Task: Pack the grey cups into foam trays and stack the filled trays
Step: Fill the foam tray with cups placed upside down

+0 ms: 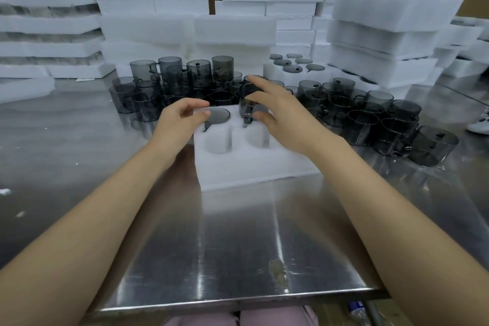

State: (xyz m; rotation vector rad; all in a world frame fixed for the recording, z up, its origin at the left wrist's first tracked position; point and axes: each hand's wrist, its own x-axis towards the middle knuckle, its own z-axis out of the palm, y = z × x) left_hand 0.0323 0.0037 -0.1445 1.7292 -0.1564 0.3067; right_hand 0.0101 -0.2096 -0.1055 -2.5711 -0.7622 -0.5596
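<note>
A white foam tray (254, 164) with round pockets lies in the middle of the brushed steel table (238, 246). The tray's near edge sits well back from the table's front lip, with a wide stretch of bare steel between them.

The left hand (177, 119) is at the tray's far-left pocket, where a smoky grey see-through cup (218, 115) sits sunk to its rim. Thumb and forefinger close in a narrow grip on the near-left edge of that rim, though motion blur makes the contact less than certain. The right hand (277, 111) holds a second grey handled cup (247, 103) just above the tray's far-right pocket. Its fingers arch over the cup's top and its thumb is beside the handle, a loose grip wrapped round the cup. Two open pockets (218, 141) lie on the tray's nearer side, between the forearms.

Behind the tray to the left, a crowd of loose grey cups (169, 82), some two high, comes right up to the tray's far edge. Right of the tray, more grey cups (370, 119) spread out to the table's right edge. Left of the tray the steel runs open. Behind the tray to the right sits a filled foam tray (293, 66), and beyond it are tall stacks of white foam (383, 42).
</note>
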